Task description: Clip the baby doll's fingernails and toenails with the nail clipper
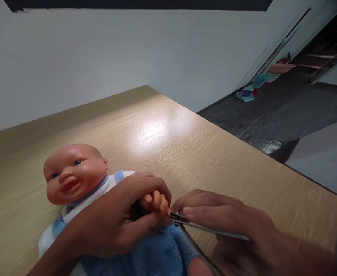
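A baby doll (73, 174) in white and blue plush clothes lies on its back on the wooden table (105, 115), head to the left. My left hand (116, 218) is wrapped round the doll's small hand (155, 202), whose fingers poke up between my thumb and forefinger. My right hand (228, 218) grips a metal nail clipper (214, 231) with its lever raised away from the body. The clipper's jaws are at the tip of one doll finger; whether they touch it is hard to tell. Part of my right thumb is cut off at the bottom edge.
A pale wall (113, 50) runs behind the table. The table's right edge drops to a dark floor (272, 119). Against the wall stand a blue dustpan (245, 94), long handles and a pink basin (281, 68). A white surface (323, 161) is at the right.
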### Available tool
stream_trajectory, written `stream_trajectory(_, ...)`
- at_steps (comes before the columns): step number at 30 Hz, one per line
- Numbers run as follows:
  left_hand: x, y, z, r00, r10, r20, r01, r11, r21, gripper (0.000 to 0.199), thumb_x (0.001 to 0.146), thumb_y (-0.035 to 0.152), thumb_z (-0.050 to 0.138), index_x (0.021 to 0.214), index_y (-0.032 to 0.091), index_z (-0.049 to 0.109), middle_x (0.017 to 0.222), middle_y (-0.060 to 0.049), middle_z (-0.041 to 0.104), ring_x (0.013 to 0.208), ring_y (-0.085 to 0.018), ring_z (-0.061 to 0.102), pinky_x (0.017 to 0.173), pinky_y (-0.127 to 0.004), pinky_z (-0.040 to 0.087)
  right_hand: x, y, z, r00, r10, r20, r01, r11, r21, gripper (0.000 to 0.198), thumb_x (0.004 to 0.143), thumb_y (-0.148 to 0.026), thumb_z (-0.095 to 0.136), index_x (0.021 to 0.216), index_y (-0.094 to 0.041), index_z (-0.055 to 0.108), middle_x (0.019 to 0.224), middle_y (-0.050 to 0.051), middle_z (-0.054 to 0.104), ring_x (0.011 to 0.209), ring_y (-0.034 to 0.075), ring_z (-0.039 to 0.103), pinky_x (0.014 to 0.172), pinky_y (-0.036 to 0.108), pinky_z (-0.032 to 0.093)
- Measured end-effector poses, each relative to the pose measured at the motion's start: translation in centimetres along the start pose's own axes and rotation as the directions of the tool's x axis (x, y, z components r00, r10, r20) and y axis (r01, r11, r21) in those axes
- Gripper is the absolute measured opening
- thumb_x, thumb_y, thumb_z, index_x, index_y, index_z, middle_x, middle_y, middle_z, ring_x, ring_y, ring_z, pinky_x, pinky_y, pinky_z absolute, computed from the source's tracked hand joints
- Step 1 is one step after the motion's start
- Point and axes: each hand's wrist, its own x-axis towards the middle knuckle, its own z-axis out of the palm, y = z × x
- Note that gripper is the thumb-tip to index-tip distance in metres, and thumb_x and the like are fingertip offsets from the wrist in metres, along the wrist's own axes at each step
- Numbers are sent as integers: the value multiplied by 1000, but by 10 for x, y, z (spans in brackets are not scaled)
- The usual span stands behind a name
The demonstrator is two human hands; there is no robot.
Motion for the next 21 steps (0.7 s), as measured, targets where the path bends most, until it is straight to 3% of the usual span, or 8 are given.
stream_trajectory(3, 2, 2, 2, 999, 48, 17, -49, 995, 82, 6, 85, 13, 61, 88, 18, 61, 83, 5, 60, 78, -3, 50, 71, -14, 39, 1, 0, -1, 989, -12, 148, 27, 995, -97, 54, 72, -24, 87, 117, -25, 57, 88, 6, 71, 76, 20, 71, 66, 27, 63)
stream_trajectory(6, 3, 2, 3, 997, 61, 40, -65, 991, 113, 5, 84, 13, 62, 82, 17, 59, 80, 5, 58, 75, -3, 48, 71, -14, 37, 5, 0, 4, 993, 10, 118, 2, 995, -101, 35, 80, -24, 80, 104, -24, 55, 77, 2, 66, 63, 15, 66, 57, 24, 58)
stream_trajectory(11, 3, 0, 3, 997, 52, 49, -56, 994, 97, 2, 86, 17, 62, 85, 18, 60, 83, 6, 60, 77, -3, 49, 71, -14, 37, 3, 2, 17, 999, 38, 25, -37, 999, -35, 8, 93, -26, 64, 98, -22, 59, 76, 3, 64, 67, 14, 65, 60, 25, 55)
stream_trajectory(17, 4, 1, 4, 998, 35, 46, -39, 994, 99, 6, 89, 22, 62, 87, 17, 63, 83, 4, 61, 77, -5, 50, 70, -16, 37, -3, 10, 21, 992, -17, -121, 26, 997, 76, 29, 88, -36, 71, 112, -26, 59, 80, 3, 64, 70, 17, 63, 61, 30, 55)
stream_trajectory(21, 3, 1, 2, 998, 34, 59, -40, 993, 111, 6, 89, 24, 63, 87, 19, 64, 82, 6, 62, 77, -3, 49, 70, -14, 37, -6, 7, 17, 982, 4, -186, -4, 1000, 0, 33, 86, -45, 72, 110, -27, 60, 76, 4, 64, 70, 20, 65, 60, 32, 57)
